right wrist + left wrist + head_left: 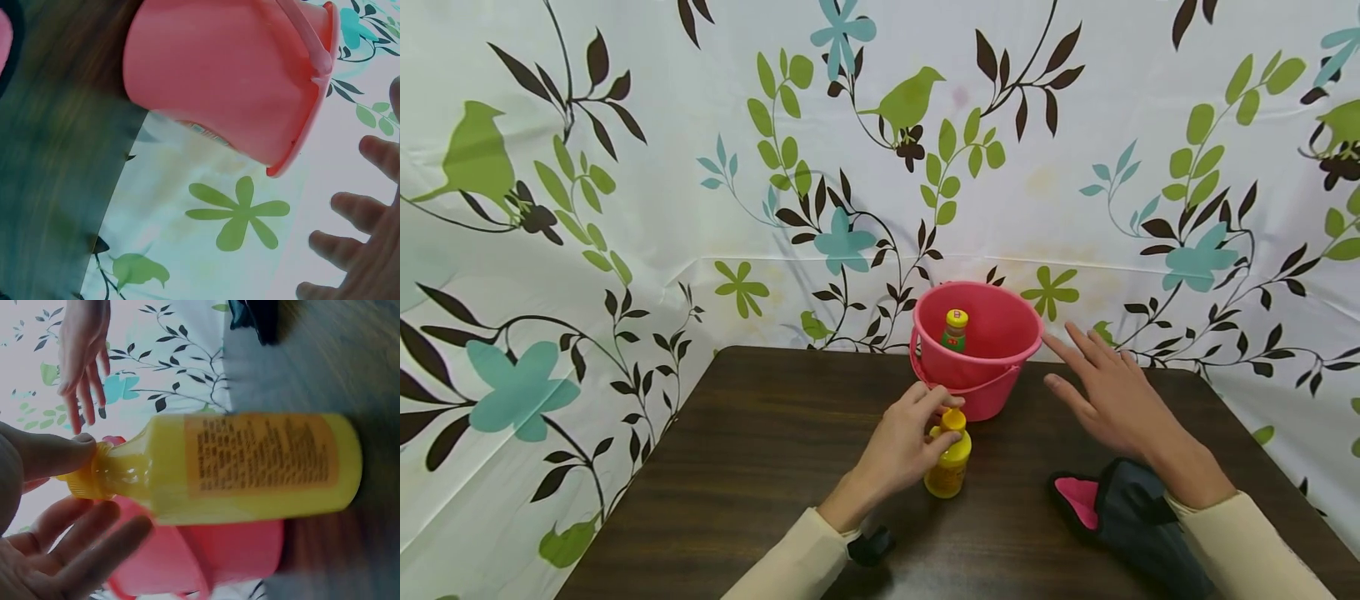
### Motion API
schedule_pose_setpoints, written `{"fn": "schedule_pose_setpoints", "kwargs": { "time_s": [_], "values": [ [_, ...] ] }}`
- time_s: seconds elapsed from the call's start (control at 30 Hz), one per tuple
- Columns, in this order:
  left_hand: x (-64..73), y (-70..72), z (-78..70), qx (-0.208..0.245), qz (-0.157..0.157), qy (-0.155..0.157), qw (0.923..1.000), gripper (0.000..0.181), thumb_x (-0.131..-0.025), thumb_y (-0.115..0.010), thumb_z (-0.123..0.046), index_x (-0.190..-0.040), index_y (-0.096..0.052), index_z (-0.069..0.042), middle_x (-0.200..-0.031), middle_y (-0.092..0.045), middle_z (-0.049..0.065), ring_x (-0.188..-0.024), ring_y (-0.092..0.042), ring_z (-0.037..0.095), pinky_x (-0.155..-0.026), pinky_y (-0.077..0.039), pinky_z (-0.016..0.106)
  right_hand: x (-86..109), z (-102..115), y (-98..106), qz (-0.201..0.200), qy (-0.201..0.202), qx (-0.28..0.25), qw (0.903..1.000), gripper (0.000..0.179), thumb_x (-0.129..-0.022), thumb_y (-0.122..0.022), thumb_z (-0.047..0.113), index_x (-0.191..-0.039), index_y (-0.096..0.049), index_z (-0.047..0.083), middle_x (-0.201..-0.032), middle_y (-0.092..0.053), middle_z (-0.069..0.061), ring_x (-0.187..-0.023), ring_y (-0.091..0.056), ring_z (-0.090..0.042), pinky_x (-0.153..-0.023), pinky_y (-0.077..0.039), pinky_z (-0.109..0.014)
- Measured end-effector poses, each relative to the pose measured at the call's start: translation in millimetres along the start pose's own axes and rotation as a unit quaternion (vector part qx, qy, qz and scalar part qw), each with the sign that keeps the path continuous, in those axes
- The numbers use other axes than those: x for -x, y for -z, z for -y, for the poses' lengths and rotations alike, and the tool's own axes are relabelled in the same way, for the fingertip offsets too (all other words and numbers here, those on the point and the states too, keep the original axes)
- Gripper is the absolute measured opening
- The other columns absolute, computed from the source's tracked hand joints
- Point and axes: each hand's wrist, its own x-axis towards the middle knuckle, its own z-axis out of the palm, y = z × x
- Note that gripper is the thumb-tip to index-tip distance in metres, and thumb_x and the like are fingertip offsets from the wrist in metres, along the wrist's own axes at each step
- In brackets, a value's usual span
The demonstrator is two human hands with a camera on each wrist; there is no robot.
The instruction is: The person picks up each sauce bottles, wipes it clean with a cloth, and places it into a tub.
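Note:
My left hand pinches the yellow cap of a yellow bottle between thumb and fingers. In the left wrist view the bottle shows an orange label with dark print, its cap at the thumb. A pink bucket stands just behind the bottle, its handle hanging down in front. Inside the bucket is a green bottle with a yellow cap; its lower part is hidden by the bucket wall. Fingers spread, my right hand hovers to the right of the bucket and holds nothing.
On the dark wooden table, a dark cloth item with pink lining lies under the right forearm. A patterned curtain with birds and leaves hangs close behind the table's back edge and along the left.

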Motion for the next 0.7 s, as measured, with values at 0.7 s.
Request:
{"fn": "schedule_pose_setpoints", "kwargs": {
  "time_s": [0.7],
  "values": [
    [3.1, 5.1, -15.7, -0.394, 0.045, -0.196, 0.8968, 0.068, -0.085, -0.089, -0.040, -0.144, -0.060, -0.022, -0.151, -0.057, 0.004, -0.137, -0.059, 0.020, -0.104, -0.059, 0.036, -45.2, 5.8, -46.3, -0.055, 0.025, -0.097, 0.9935, 0.063, -0.105, -0.061, 0.036, -0.163, -0.043, 0.016, -0.174, -0.028, -0.023, -0.161, -0.020, -0.052, -0.117, -0.032, -0.079]
  ]
}}
